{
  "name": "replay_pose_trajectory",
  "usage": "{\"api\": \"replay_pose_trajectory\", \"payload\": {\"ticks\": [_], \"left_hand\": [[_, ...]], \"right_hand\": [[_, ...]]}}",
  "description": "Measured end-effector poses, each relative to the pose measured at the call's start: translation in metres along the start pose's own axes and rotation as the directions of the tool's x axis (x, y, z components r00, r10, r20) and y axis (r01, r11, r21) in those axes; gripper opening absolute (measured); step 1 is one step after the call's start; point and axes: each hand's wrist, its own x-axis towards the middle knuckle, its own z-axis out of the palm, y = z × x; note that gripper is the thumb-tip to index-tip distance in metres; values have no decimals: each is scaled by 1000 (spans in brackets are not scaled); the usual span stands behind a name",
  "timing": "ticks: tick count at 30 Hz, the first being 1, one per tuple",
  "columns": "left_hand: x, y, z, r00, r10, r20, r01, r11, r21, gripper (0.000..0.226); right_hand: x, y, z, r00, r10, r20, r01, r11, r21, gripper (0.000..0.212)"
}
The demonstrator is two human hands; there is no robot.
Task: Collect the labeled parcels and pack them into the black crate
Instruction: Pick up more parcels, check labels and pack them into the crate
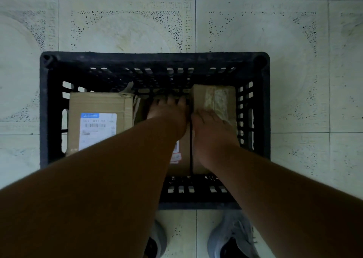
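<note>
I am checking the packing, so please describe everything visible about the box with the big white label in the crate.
The box is brown cardboard and lies flat in the left part of the black crate, close to its left wall. A white shipping label with a blue header and a barcode faces up. The far edge looks torn, with loose tape sticking up. The left forearm hides its near right corner. No hand touches it.

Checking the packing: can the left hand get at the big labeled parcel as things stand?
Probably yes: the labeled parcel lies uncovered in the crate, just beside the left hand.
</note>
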Motion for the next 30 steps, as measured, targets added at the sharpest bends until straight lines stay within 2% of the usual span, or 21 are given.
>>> {"api": "replay_pose_trajectory", "payload": {"ticks": [2,8,12,16,19,21,26,30], "left_hand": [[-25,6,-2,992,54,-114,-60,997,-57,77],[-124,11,-43,967,99,-234,-137,979,-152,66],[-215,9,-102,930,132,-343,-211,956,-204,51],[-316,8,-179,870,175,-462,-314,918,-244,41],[-390,12,-243,779,223,-586,-439,861,-256,37],[-437,13,-282,740,247,-626,-471,854,-221,38],[-534,37,-356,572,320,-755,-622,770,-145,36],[-579,86,-398,481,402,-779,-695,716,-60,38]], "right_hand": [[-9,-6,-9,998,5,-60,-5,1000,2,64],[-74,-27,-57,993,80,-82,-80,997,2,75],[-142,-51,-113,971,98,-216,-86,994,64,59],[-230,-77,-187,931,143,-335,-83,979,188,61],[-310,-90,-259,867,217,-449,-90,954,286,65],[-365,-97,-301,810,235,-537,-69,948,310,64],[-483,-93,-370,706,264,-658,-46,943,329,63],[-536,-68,-407,545,337,-768,-47,926,374,63]]}}
